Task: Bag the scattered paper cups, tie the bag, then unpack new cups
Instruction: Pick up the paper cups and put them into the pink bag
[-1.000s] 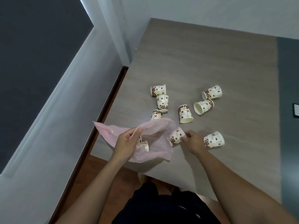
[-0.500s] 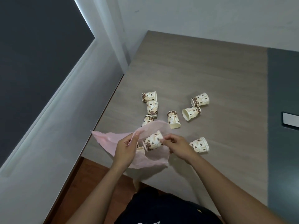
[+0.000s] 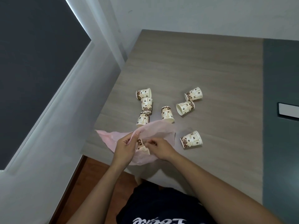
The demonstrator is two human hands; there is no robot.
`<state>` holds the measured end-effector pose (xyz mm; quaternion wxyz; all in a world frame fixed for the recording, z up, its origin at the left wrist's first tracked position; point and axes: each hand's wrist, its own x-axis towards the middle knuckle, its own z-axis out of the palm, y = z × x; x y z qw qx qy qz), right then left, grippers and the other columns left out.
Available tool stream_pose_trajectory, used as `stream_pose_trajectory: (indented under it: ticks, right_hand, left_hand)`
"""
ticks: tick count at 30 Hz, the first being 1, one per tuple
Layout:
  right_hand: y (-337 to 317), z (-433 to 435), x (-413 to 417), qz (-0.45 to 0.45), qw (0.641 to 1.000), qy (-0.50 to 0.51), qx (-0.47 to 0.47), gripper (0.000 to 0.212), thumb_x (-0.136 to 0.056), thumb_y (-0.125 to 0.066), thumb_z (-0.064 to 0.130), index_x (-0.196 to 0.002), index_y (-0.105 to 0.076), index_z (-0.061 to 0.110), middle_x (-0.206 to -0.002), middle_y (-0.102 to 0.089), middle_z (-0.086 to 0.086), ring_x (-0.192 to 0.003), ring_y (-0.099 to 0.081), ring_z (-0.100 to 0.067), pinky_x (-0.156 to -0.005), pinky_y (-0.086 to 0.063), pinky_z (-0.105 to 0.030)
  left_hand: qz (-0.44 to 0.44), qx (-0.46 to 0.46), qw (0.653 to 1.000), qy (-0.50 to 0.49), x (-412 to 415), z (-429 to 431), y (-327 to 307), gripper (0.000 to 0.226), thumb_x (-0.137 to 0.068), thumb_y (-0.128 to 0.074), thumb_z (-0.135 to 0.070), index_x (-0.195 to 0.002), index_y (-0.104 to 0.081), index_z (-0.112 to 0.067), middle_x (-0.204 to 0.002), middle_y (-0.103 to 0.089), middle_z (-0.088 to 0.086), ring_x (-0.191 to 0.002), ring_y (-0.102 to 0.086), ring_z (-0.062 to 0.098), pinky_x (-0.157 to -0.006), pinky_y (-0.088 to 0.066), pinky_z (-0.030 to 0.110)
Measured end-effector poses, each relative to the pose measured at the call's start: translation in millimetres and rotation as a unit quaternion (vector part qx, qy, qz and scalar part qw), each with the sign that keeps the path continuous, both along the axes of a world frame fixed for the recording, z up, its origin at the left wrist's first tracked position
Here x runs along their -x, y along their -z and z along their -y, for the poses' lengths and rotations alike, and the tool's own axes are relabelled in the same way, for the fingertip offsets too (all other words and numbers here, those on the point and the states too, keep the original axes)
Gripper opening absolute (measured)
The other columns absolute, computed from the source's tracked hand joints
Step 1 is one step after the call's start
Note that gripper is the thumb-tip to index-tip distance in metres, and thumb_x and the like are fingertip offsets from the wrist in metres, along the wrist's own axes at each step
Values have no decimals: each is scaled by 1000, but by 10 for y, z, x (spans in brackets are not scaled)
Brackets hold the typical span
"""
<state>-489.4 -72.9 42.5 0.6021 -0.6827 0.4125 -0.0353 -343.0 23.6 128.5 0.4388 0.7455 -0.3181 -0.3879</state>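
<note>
A thin pink plastic bag (image 3: 160, 129) lies at the table's near left corner. My left hand (image 3: 125, 148) grips its rim and holds the mouth up. My right hand (image 3: 160, 148) reaches into the mouth, fingertips pinched on a bean-patterned paper cup (image 3: 140, 142) inside; another cup looks to lie under it. Several matching cups lie on their sides on the table: one (image 3: 191, 139) just right of the bag, one (image 3: 143, 118) partly under the bag's far edge, one (image 3: 167, 114) in the middle, others (image 3: 185, 108) behind.
The grey wood table (image 3: 210, 70) meets a white wall at its far side. Its left edge drops to a wooden floor (image 3: 90, 178). A dark grey strip (image 3: 281, 143) runs along the right, with a white flat object (image 3: 288, 110) on it.
My right hand picked a cup off the table beside the bag and carried it left into the bag's mouth. My left hand kept hold of the rim.
</note>
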Motion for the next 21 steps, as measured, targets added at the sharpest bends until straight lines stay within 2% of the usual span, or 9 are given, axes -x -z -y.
stream_pose_trajectory:
  ticks: [1,3,5,9,11,13,16,19,21]
  right_hand:
    - [4,73,111,-5,1000,18,10,20,-105,-66,32,-104,-81,18,-105,-81,6,-98,-73,-15,-93,-56,-37]
    - [20,239,382,-21,997,64,41,18,-105,-66,34,-109,-80,22,-106,-80,8,-98,-72,-12,-92,-57,-35]
    - [57,402,685,-46,987,132,84,17,-104,-67,31,-114,-78,21,-114,-78,6,-102,-72,-15,-94,-56,-34]
    - [174,628,1221,-112,948,274,121,30,-103,-67,20,-133,-67,16,-137,-60,-10,-116,-67,-26,-100,-46,-30]
    - [275,684,1410,-142,938,302,95,41,-103,-68,21,-143,-60,11,-144,-55,-18,-125,-64,-32,-107,-46,-36]
    - [351,695,1525,-170,936,299,71,50,-103,-69,24,-148,-55,7,-148,-57,-21,-131,-63,-35,-110,-46,-39]
    - [430,676,1599,-181,937,298,23,49,-105,-69,24,-148,-54,5,-141,-68,-15,-129,-66,-34,-106,-47,-36]
    - [572,667,1620,-177,934,311,-14,38,-101,-72,24,-135,-64,9,-125,-80,-14,-114,-75,-34,-99,-54,-39]
    - [615,681,1624,-182,926,329,-33,31,-98,-72,22,-127,-72,10,-112,-83,-14,-105,-77,-33,-91,-56,-37]
  left_hand:
    - [-4,0,1000,2,15,1,32,29,-114,-58,-39,-123,-85,-32,-75,-62,-2,-76,-59,5,-77,-49,8]
    - [-19,-3,1000,7,102,24,36,29,-113,-60,-40,-127,-84,-33,-92,-79,-15,-91,-71,-5,-86,-50,6]
    - [-19,-9,1000,15,196,63,46,26,-112,-61,-40,-121,-85,-33,-98,-83,-23,-99,-72,-12,-86,-50,5]
    - [0,-18,999,32,272,112,140,28,-112,-61,-45,-111,-87,-36,-81,-77,-14,-84,-67,-3,-81,-52,14]
    - [8,-21,999,39,288,140,176,26,-111,-60,-47,-111,-85,-42,-92,-83,-4,-91,-70,0,-82,-52,12]
    - [14,-22,998,50,318,164,161,24,-112,-60,-45,-115,-84,-45,-96,-84,-3,-96,-73,-1,-82,-52,7]
    - [14,-28,998,46,359,187,123,26,-112,-61,-40,-122,-85,-37,-99,-84,-21,-100,-73,-10,-83,-49,4]
    - [18,-34,998,39,370,175,110,31,-113,-61,-34,-116,-87,-18,-79,-75,-31,-84,-69,-14,-77,-47,3]
    - [20,-36,998,37,386,155,86,29,-114,-60,-31,-115,-86,-20,-76,-74,-32,-82,-68,-15,-75,-47,1]
